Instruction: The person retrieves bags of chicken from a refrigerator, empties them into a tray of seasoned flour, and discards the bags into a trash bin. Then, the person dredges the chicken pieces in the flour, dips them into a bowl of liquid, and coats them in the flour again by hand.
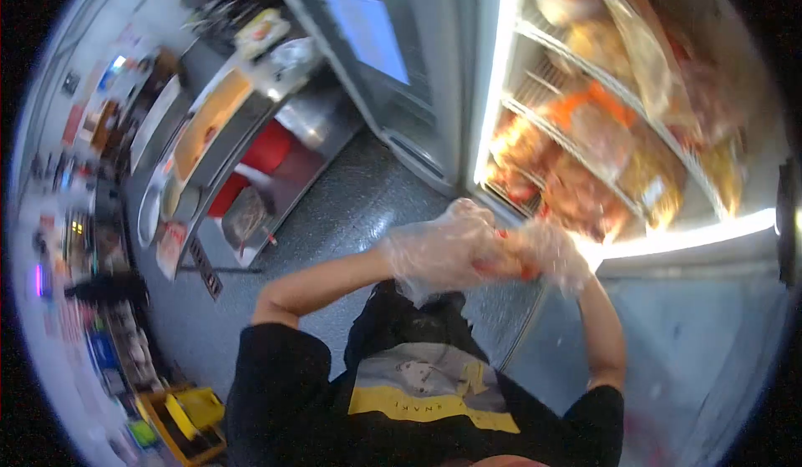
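My left hand (439, 250), in a loose clear plastic glove, reaches in front of my body with its fingers curled. Close beside it, my right hand (558, 256) wears the same kind of glove and is also closed. Between them is a small clear bag with red and pale contents (510, 265), blurred and partly covered by the gloves. Both hands are shut on it, just outside the lit cooler. Behind them, bagged food (585, 200) fills the cooler's wire shelves (576, 149).
The glass cooler door (384, 58) stands open ahead. To the left is a metal prep table (313, 124) with a long tray (213, 124) on top and red containers (266, 145) below. A yellow bin (196, 408) sits at lower left. Grey floor (359, 191) lies between.
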Tool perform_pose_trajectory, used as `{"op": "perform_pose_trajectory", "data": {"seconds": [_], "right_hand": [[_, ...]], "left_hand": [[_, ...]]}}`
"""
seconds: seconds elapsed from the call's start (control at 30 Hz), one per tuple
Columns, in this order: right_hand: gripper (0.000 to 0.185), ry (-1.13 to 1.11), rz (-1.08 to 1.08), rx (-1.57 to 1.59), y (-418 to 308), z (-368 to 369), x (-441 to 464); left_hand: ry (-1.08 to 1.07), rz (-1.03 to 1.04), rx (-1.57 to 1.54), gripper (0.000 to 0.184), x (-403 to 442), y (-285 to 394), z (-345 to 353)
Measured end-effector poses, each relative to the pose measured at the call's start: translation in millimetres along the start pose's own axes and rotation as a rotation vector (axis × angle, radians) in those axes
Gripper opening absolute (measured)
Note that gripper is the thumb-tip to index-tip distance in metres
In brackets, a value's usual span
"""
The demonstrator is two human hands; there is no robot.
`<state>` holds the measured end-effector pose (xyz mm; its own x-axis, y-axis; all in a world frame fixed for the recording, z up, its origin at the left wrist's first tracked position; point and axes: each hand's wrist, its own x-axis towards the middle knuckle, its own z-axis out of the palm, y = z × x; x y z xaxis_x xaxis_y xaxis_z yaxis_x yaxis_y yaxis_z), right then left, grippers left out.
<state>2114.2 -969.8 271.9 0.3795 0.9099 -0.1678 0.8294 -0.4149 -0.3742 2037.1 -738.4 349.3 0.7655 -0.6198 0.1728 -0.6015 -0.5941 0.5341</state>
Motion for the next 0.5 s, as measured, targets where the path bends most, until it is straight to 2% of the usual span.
{"op": "perform_pose_trajectory", "data": {"seconds": [0.03,0.07,0.1,0.17,0.23,0.27,0.3,0.37,0.43,0.5], "right_hand": [[0.024,-0.051,0.026,0.330,-19,-22,-9],[0.023,-0.069,-0.071,0.439,-33,-41,-10],[0.022,-0.097,-0.167,0.550,-48,-60,-10],[0.021,0.085,-0.582,0.057,-63,-85,-4],[0.020,0.271,-0.800,-0.337,-74,-96,0],[0.020,0.116,-0.587,-0.203,-79,-95,1],[0.027,-0.025,-0.366,-0.081,-83,-97,7],[0.031,0.071,-0.445,-0.037,-91,-103,21],[0.034,0.145,-0.514,0.031,-100,-107,39],[0.029,-0.177,-0.484,-0.108,-110,-108,66]], "left_hand": [[0.054,0.062,0.017,0.029,-7,7,-9],[0.110,0.123,0.037,0.032,-14,15,-18],[0.047,0.142,-0.044,0.030,-23,22,-25],[0.023,0.138,-0.086,0.028,-36,28,-50],[-0.184,0.214,-0.138,0.022,-54,28,-76],[-0.154,0.191,-0.120,0.022,-66,28,-80],[-0.116,0.218,-0.091,0.024,-80,26,-86],[-0.065,0.228,-0.038,0.026,-107,22,-98],[-0.022,0.083,-0.096,0.032,-140,21,-108],[0.070,0.033,-0.050,0.035,-176,10,-115]]}}
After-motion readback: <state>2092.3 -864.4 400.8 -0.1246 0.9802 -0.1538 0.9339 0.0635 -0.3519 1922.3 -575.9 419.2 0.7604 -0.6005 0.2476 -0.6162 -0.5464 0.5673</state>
